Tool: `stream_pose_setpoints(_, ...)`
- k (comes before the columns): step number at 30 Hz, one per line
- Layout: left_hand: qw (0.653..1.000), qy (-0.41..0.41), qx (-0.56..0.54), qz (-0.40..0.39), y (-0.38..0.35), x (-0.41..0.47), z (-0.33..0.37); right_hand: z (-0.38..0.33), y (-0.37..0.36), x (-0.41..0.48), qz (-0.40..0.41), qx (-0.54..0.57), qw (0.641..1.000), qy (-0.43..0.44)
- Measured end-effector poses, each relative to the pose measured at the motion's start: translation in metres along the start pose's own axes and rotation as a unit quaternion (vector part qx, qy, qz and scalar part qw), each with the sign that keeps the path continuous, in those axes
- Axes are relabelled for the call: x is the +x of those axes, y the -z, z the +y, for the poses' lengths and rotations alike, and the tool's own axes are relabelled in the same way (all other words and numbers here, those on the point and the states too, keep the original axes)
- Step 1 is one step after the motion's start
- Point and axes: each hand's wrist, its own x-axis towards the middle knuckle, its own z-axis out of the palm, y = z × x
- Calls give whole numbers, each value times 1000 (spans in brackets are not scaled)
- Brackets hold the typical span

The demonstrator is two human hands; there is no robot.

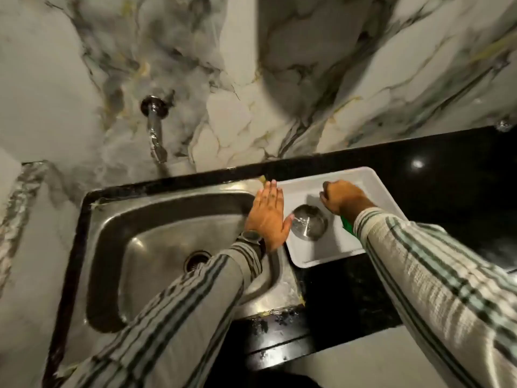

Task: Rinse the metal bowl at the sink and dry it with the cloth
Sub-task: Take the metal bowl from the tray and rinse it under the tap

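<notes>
The steel sink [156, 247] was the fixed mark for everything else. Above its back edge, a chrome tap [154, 127] came out of the marbled wall [279, 79], its spout hanging toward the basin. The drain [197, 260] sat low in the basin's middle.

At the sink's right rim lay the left hand [267, 217], spread flat with fingers straight and close together, palm down, gripping nothing. It rested over the rim where the sink met the white tray [330, 257], and its thumb reached toward the metal bowl [309, 222], touching or nearly touching its edge; which one could not be told. A watch sat at that wrist, above a striped sleeve.

Right of the sink, on the black counter [447, 177], the tray held the metal bowl in its near left part, upright and shining inside.

Further right, over the tray's middle, the right hand [344, 197] was curled into a loose fist with knuckles up. Whether it held anything could not be told. A small green thing [347, 224] showed just beside its wrist, at the sleeve's edge.
</notes>
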Motion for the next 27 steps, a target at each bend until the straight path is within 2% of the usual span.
stream_pose_setpoints(5,999,1,-15,-40,-65,5,14,18,-64,-7,-84,78,993,-40)
stream_pose_setpoints(9,998,14,-9,-57,-90,7,15,25,-84,-5,-118,119,984,-59)
stream_pose_setpoints(17,998,-6,16,-54,-97,11,3,22,-92,1,-70,180,979,-62)
stream_pose_setpoints(21,999,-6,33,12,-46,22,-28,24,-81,6,-40,185,977,-94)
stream_pose_setpoints(23,995,16,85,58,2,29,-62,18,-64,11,-5,188,975,-119)
stream_pose_setpoints(27,951,159,245,98,112,36,-150,-11,-27,25,67,245,958,-131)
